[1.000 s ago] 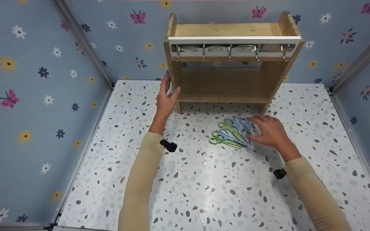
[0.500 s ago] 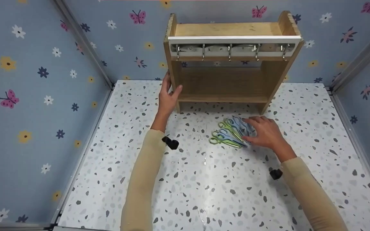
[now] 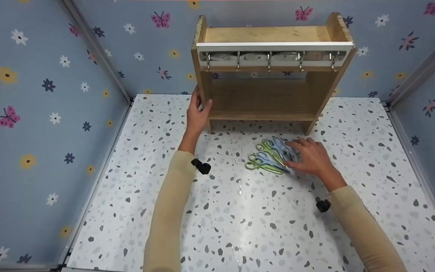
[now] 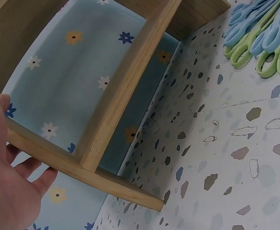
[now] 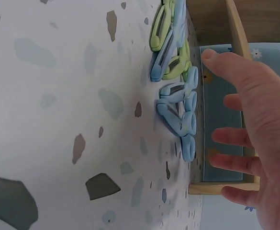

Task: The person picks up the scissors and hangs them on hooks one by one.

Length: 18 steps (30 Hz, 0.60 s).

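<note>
A wooden shelf rack stands against the back wall in the head view. My left hand grips its left side panel, thumb on the front edge and fingers wrapped round the outer side, as the left wrist view shows. Several pairs of scissors with light blue and green handles lie fanned out on the surface before the rack. Above their right end hovers my right hand, fingers spread and slightly bent. In the right wrist view nothing sits between its fingers, and the blue scissors lie apart from them.
A metal strip with several hooks runs across the rack's upper front. The speckled white tabletop spreads toward me. Blue patterned walls enclose the left, back and right sides.
My left hand has closed in on the rack's side panel and now holds it. The right hand has shifted slightly left over the scissors. Rack and scissors stay in place.
</note>
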Each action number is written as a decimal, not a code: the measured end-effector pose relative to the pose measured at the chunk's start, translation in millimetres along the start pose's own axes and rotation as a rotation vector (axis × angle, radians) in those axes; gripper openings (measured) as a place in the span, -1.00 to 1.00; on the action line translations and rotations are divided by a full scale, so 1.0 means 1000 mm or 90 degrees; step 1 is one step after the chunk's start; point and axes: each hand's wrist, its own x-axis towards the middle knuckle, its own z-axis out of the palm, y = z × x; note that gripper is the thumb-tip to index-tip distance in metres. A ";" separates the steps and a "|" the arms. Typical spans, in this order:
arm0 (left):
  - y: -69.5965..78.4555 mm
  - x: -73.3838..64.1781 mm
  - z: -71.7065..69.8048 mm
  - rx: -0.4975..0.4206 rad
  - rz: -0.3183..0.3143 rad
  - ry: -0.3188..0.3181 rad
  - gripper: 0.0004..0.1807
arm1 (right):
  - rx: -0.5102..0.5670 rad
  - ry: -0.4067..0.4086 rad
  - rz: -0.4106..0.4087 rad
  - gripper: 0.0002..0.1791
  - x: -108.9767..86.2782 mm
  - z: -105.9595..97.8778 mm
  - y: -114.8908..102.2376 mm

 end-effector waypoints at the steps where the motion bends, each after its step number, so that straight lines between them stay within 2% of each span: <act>1: 0.000 0.000 0.000 0.001 0.000 0.000 -0.15 | -0.002 -0.001 0.004 -0.16 0.000 0.001 0.001; 7: 0.001 0.002 0.000 0.008 -0.010 0.002 -0.21 | -0.009 0.010 0.038 -0.18 0.001 0.007 0.004; 12: 0.004 0.003 0.000 0.016 -0.054 0.005 -0.26 | -0.012 0.026 0.070 -0.21 0.002 0.010 0.005; 18: 0.010 0.005 0.000 -0.016 -0.095 0.013 -0.31 | -0.017 0.061 0.089 -0.26 0.003 0.013 0.006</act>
